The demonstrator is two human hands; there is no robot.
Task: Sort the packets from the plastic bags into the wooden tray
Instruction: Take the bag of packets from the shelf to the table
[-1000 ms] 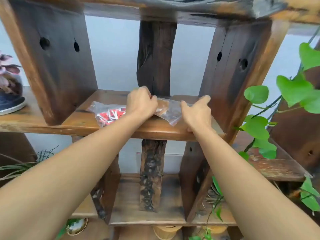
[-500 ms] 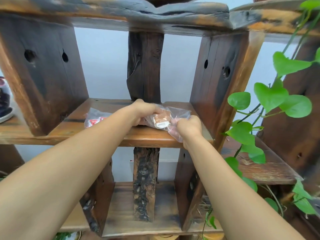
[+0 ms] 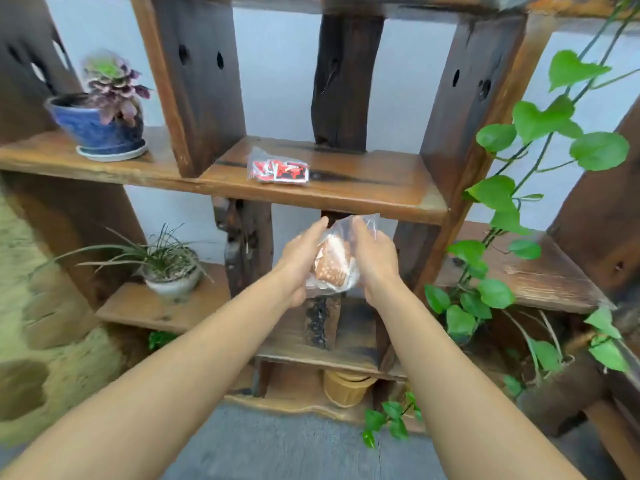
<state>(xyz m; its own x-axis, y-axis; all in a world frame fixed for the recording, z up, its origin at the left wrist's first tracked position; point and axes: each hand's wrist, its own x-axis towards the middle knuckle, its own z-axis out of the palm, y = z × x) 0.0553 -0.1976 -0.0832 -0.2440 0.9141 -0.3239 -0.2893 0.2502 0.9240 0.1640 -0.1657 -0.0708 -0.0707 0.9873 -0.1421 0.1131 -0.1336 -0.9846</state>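
Left hand (image 3: 300,258) and right hand (image 3: 375,258) cup brown-packet bag (image 3: 332,263) between them, below the shelf (image 3: 363,188). Red-packet bag (image 3: 278,170) lies on the shelf.

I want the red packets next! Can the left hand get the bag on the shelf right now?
Probably not yet. The left hand and right hand both hold the bag of brown packets. The bag of red packets lies in the open on the shelf, so a freed hand likely could.

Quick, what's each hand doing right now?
Left hand: holding the bag of brown packets, from its left.
Right hand: holding the same bag, from its right.
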